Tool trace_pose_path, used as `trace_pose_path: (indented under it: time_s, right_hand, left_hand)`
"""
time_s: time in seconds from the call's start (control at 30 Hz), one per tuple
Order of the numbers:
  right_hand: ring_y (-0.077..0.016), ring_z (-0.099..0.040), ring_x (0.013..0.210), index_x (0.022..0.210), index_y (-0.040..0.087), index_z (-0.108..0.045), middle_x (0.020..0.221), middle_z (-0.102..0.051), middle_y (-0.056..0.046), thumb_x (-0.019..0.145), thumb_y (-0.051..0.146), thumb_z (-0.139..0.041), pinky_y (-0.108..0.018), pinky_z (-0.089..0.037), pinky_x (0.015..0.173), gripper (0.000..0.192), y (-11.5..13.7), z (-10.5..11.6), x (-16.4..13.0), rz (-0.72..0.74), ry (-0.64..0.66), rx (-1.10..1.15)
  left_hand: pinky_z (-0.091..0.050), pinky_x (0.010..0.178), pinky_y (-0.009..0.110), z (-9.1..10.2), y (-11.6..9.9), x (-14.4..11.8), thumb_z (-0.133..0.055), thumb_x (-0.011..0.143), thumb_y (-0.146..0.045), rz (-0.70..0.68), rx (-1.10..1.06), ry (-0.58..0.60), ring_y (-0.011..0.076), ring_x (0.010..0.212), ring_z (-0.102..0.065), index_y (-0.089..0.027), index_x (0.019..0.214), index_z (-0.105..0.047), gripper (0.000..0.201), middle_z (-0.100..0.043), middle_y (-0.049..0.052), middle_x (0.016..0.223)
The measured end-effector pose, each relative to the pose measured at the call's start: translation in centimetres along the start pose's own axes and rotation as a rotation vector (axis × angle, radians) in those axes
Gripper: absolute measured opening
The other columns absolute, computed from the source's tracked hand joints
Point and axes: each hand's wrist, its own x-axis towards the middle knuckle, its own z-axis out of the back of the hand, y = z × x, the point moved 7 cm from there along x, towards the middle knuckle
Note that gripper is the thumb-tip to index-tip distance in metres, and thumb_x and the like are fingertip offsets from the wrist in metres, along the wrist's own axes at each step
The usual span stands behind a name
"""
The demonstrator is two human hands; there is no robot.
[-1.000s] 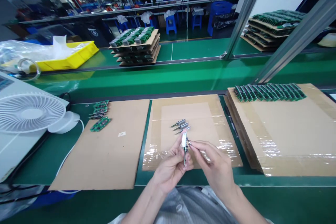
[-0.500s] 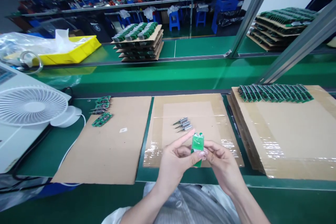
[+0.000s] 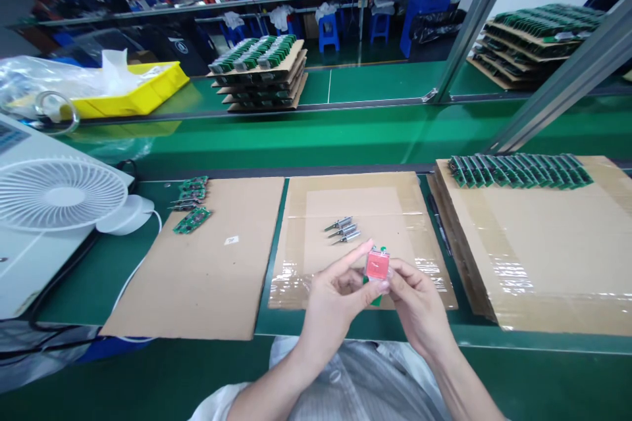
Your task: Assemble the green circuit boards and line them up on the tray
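Between both hands is a small green circuit board with a square display (image 3: pixel 378 265), its screen lit red. My left hand (image 3: pixel 340 286) grips it from the left, the thumb across its lower part and the index finger stretched along its upper edge. From the right, my right hand (image 3: pixel 417 296) pinches the board's side with thumb and fingers. Part of the board's lower end is hidden behind the fingers. Just beyond my hands, several metal soldering-iron-like tips (image 3: pixel 343 230) lie on the middle cardboard sheet (image 3: pixel 301 270).
Several circuit boards (image 3: pixel 192 220) lie on the left cardboard (image 3: pixel 217 289), near a white fan (image 3: pixel 64 194). A row of boards (image 3: pixel 518 171) lines the right cardboard stack (image 3: pixel 567 256). Behind stand stacked board layers (image 3: pixel 266 72), a yellow bin (image 3: pixel 138 95) and a metal post (image 3: pixel 474 26).
The display on the held board has turned from green to red. Both hands, with the board, have shifted slightly right; their grip looks the same.
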Motion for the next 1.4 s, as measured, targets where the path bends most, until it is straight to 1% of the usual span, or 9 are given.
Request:
trace_pose_path:
  time_s: [0.17,0.27,0.37,0.53,0.97,1.07,1.27,1.33,1.4]
  right_hand:
    - [-0.0223,-0.067,0.084,0.087,0.018,-0.069,0.087,-0.073,-0.007,0.081,0.041,-0.061,-0.035,-0.053,0.077,0.024,-1.1,3.0,0.3,0.156,-0.219,-0.396]
    - [-0.0240,-0.068,0.086,0.094,0.017,-0.068,0.092,-0.073,-0.010,0.081,0.042,-0.059,-0.040,-0.052,0.081,0.029,-2.3,5.4,0.5,0.168,-0.364,-0.496]
    - [-0.0236,-0.069,0.081,0.096,0.016,-0.067,0.094,-0.073,-0.011,0.081,0.045,-0.059,-0.042,-0.054,0.079,0.034,-3.3,7.2,0.8,0.149,-0.450,-0.473]
    - [-0.0231,-0.070,0.076,0.094,0.015,-0.067,0.092,-0.073,-0.012,0.079,0.046,-0.060,-0.041,-0.055,0.075,0.036,-3.8,7.7,1.1,0.151,-0.451,-0.462]
    - [-0.0261,-0.069,0.082,0.096,0.016,-0.068,0.093,-0.073,-0.011,0.075,0.049,-0.063,-0.041,-0.052,0.079,0.039,-4.2,8.1,0.3,0.086,-0.477,-0.497]
    - [-0.0273,-0.068,0.083,0.095,0.016,-0.067,0.089,-0.073,-0.010,0.073,0.052,-0.064,-0.042,-0.049,0.084,0.042,-4.4,8.4,0.0,0.039,-0.505,-0.500]
    - [-0.0292,-0.067,0.084,0.094,0.017,-0.066,0.086,-0.072,-0.010,0.067,0.058,-0.065,-0.046,-0.044,0.092,0.049,-4.5,8.5,0.0,-0.025,-0.505,-0.479]
    - [-0.0297,-0.067,0.085,0.095,0.017,-0.066,0.085,-0.072,-0.009,0.066,0.059,-0.066,-0.047,-0.043,0.094,0.051,-4.6,8.5,0.0,-0.040,-0.508,-0.477]
    - [-0.0299,-0.066,0.086,0.095,0.017,-0.066,0.086,-0.072,-0.009,0.064,0.060,-0.066,-0.048,-0.042,0.094,0.052,-4.6,8.5,0.0,-0.041,-0.513,-0.472]
  left_hand:
    - [-0.040,0.073,0.027,1.0,0.5,1.6,-0.064,0.077,-0.019,-0.245,0.268,-0.044,0.0164,0.076,-0.051,-0.033,0.115,-0.064,0.041,-0.057,0.000,0.083]
    - [-0.038,0.083,0.030,2.5,1.3,2.8,-0.063,0.076,-0.014,-0.366,0.432,-0.184,0.0199,0.078,-0.051,-0.034,0.116,-0.063,0.044,-0.058,0.001,0.078]
    - [-0.033,0.088,0.035,3.3,2.0,3.9,-0.068,0.072,-0.014,-0.430,0.479,-0.251,0.0232,0.078,-0.050,-0.029,0.092,-0.071,0.025,-0.061,0.002,0.074]
    - [-0.028,0.094,0.039,3.9,2.0,5.2,-0.068,0.074,-0.021,-0.453,0.493,-0.254,0.0269,0.087,-0.048,-0.028,0.075,-0.071,0.008,-0.063,0.006,0.079]
    - [-0.039,0.082,0.034,5.1,0.6,3.7,-0.071,0.070,-0.016,-0.496,0.607,-0.299,0.0233,0.085,-0.053,-0.025,0.093,-0.067,0.025,-0.062,0.004,0.088]
    - [-0.041,0.085,0.033,9.4,-1.1,3.8,-0.066,0.076,-0.024,-0.482,0.777,-0.384,0.0224,0.090,-0.056,-0.025,0.101,-0.063,0.024,-0.063,0.004,0.093]
    - [-0.019,0.099,0.054,26.6,-4.9,3.4,-0.054,0.081,-0.020,-0.308,0.933,-0.904,0.0386,0.118,-0.034,-0.014,0.104,-0.061,0.025,-0.052,0.019,0.116]
    - [-0.021,0.097,0.054,30.3,-5.1,3.3,-0.059,0.077,-0.020,-0.275,0.936,-0.972,0.0404,0.118,-0.033,-0.014,0.096,-0.064,0.021,-0.052,0.019,0.117]
    - [-0.023,0.096,0.053,32.1,-5.0,3.2,-0.064,0.074,-0.021,-0.270,0.913,-0.987,0.0394,0.117,-0.034,-0.016,0.088,-0.066,0.015,-0.055,0.017,0.115]
